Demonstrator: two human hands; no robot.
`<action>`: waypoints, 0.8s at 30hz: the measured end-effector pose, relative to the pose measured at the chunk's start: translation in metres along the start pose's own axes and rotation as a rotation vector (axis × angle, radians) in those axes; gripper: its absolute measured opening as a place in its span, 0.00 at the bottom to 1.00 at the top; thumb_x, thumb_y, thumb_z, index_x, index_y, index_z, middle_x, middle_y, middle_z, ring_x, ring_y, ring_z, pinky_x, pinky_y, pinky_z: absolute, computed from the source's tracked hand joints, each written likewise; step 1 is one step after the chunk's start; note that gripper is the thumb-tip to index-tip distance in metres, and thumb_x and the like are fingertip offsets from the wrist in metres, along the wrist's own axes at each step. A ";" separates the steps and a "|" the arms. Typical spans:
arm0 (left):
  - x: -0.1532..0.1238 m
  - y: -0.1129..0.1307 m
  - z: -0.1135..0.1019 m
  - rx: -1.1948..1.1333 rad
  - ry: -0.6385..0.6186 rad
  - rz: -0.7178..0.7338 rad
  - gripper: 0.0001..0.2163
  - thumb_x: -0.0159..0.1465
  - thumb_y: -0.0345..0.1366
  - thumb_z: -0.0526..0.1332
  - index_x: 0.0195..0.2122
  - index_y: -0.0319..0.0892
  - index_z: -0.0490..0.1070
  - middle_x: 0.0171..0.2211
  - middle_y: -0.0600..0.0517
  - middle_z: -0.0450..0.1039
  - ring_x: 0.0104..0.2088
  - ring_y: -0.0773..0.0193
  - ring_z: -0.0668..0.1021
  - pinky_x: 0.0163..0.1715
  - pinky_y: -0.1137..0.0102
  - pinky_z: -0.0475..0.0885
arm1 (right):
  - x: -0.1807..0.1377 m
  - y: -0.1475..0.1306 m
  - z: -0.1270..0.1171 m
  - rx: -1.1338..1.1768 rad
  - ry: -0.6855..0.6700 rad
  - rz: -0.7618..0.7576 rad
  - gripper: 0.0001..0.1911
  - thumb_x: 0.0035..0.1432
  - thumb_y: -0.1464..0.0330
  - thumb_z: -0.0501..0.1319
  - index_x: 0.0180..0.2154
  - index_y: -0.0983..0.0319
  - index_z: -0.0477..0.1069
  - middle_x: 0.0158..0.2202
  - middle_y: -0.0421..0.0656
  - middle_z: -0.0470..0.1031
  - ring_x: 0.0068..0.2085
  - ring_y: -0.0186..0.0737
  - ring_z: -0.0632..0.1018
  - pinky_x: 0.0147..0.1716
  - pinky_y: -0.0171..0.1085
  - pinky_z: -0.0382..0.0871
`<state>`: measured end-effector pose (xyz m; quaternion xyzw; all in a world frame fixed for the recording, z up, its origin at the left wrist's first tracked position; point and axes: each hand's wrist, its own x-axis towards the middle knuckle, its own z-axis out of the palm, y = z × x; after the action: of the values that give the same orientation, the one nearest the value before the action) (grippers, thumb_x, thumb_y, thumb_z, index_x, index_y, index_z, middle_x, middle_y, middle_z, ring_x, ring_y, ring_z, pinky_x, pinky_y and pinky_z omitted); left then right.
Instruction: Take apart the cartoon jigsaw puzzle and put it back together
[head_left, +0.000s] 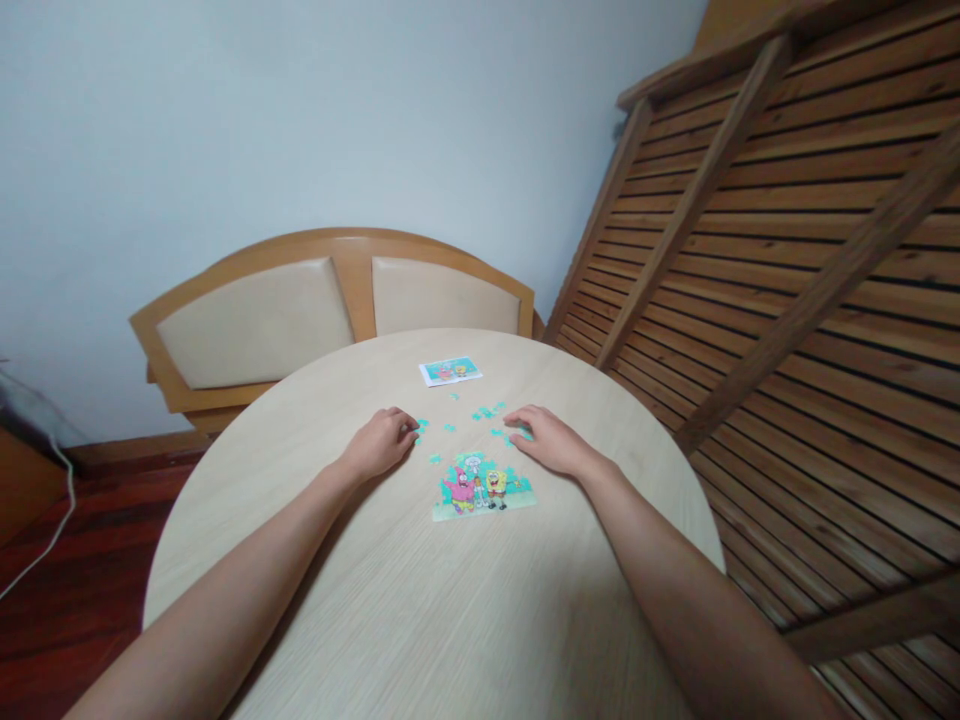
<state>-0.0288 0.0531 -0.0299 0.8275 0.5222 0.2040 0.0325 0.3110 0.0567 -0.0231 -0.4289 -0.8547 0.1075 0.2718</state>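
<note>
A partly assembled jigsaw puzzle [480, 492] with cartoon characters lies flat on the round table, its upper edge uneven. My left hand [381, 442] rests at the left beside a few turquoise puzzle pieces [422, 425], fingers loosely bent and tips apart; I see nothing held. On the right, my right hand [551, 440] has thumb and forefinger spread over more turquoise pieces, some partly hidden under it. Between the hands lie several loose pieces [489, 411], with a single piece [436, 459] just above the puzzle's left part.
A folded picture sheet [451, 371] with the same characters lies toward the far side of the pale round table [420, 620]. Behind it stands a padded wooden headboard [352, 270] against the wall. Wooden slats [787, 250] lean along the right; a white cable [64, 510] hangs at left.
</note>
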 end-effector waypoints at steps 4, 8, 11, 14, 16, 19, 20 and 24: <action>0.001 0.001 0.000 -0.035 -0.003 -0.001 0.10 0.64 0.36 0.57 0.41 0.39 0.76 0.41 0.43 0.76 0.43 0.53 0.77 0.46 0.61 0.71 | 0.000 0.000 0.000 0.000 -0.004 -0.003 0.14 0.59 0.71 0.63 0.48 0.62 0.74 0.48 0.48 0.78 0.50 0.46 0.77 0.53 0.46 0.69; 0.001 0.003 -0.001 -0.105 -0.015 -0.030 0.09 0.63 0.35 0.58 0.41 0.39 0.74 0.38 0.43 0.77 0.38 0.56 0.78 0.41 0.64 0.71 | 0.000 -0.002 -0.001 0.017 -0.005 0.000 0.14 0.59 0.72 0.62 0.48 0.63 0.75 0.49 0.49 0.77 0.50 0.46 0.76 0.53 0.47 0.69; 0.000 0.005 -0.002 -0.178 -0.028 -0.063 0.08 0.63 0.35 0.58 0.40 0.40 0.73 0.34 0.46 0.78 0.35 0.58 0.78 0.37 0.67 0.71 | -0.001 -0.007 -0.004 0.048 -0.013 -0.012 0.14 0.59 0.71 0.63 0.48 0.61 0.75 0.48 0.49 0.77 0.51 0.46 0.76 0.54 0.48 0.68; 0.000 0.008 -0.004 -0.226 -0.027 -0.081 0.08 0.64 0.36 0.56 0.39 0.40 0.73 0.35 0.47 0.79 0.34 0.60 0.78 0.36 0.68 0.70 | -0.002 -0.017 -0.008 0.089 -0.068 -0.060 0.15 0.58 0.64 0.66 0.48 0.59 0.77 0.50 0.48 0.76 0.53 0.48 0.74 0.57 0.49 0.65; 0.000 0.012 -0.005 -0.256 -0.012 -0.095 0.08 0.64 0.37 0.56 0.38 0.41 0.73 0.35 0.47 0.79 0.34 0.60 0.79 0.36 0.68 0.70 | -0.002 -0.026 -0.010 0.093 -0.149 -0.084 0.19 0.55 0.58 0.69 0.48 0.56 0.78 0.54 0.48 0.73 0.57 0.50 0.71 0.60 0.50 0.62; 0.000 0.019 -0.009 -0.322 0.018 -0.103 0.08 0.64 0.37 0.56 0.37 0.41 0.73 0.36 0.48 0.79 0.35 0.60 0.79 0.37 0.67 0.70 | -0.003 -0.037 -0.009 0.072 -0.282 -0.079 0.25 0.50 0.52 0.71 0.50 0.51 0.78 0.60 0.47 0.69 0.61 0.55 0.67 0.62 0.54 0.57; 0.000 0.022 -0.010 -0.348 0.029 -0.101 0.08 0.64 0.37 0.56 0.37 0.41 0.73 0.36 0.48 0.79 0.35 0.60 0.78 0.38 0.67 0.70 | -0.003 -0.040 -0.007 0.067 -0.314 -0.076 0.26 0.50 0.51 0.70 0.51 0.50 0.77 0.61 0.46 0.68 0.62 0.55 0.66 0.62 0.55 0.57; 0.000 0.036 -0.011 -0.473 0.052 -0.058 0.10 0.65 0.39 0.56 0.37 0.40 0.74 0.37 0.47 0.79 0.37 0.60 0.78 0.41 0.66 0.72 | -0.003 -0.049 -0.003 0.041 -0.363 -0.086 0.27 0.53 0.51 0.68 0.54 0.50 0.75 0.62 0.47 0.67 0.63 0.56 0.64 0.62 0.56 0.56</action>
<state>-0.0022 0.0351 -0.0104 0.7760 0.4838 0.3409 0.2179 0.2804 0.0245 -0.0014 -0.3599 -0.9049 0.1890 0.1263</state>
